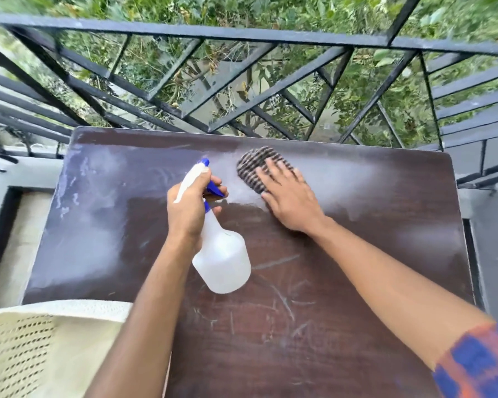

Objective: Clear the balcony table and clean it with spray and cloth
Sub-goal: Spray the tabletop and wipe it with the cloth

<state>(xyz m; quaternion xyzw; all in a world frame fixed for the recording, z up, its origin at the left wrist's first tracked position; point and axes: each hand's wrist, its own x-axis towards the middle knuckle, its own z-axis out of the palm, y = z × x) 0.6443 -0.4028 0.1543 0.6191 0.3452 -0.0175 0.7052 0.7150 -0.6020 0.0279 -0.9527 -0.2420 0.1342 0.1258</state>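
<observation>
- The dark wooden desk (357, 282) fills the middle and lower frame. Nothing stands on it but the cleaning things, so the clearing looks done. Its far half carries a pale wet or dusty film, and the near half shows scratches.
- A black metal railing (242, 33) runs across the top of the frame, with greenery behind it.
- A cream perforated chair (41, 340) sits at the lower left, against the desk's near edge.
- The spray bottle (224, 262) is held at the centre of the frame, above the desk. It is translucent white with a blue trigger and nozzle. It is probably light, stiff plastic that could be slippery when wet, and the neck under the trigger looks the best place to hold it.
- The left hand (190, 208) is wrapped round that neck, with fingers on the trigger.
- The right hand (291, 199), with a checked sleeve (477, 366) on its arm, lies flat with its fingers spread, pressing the cloth.
- The striped cloth (253, 162), upper centre of the frame, lies bunched on the desk. It is soft and limp, so it is best worked under a flat palm.
- No label, brand or writing can be read.
</observation>
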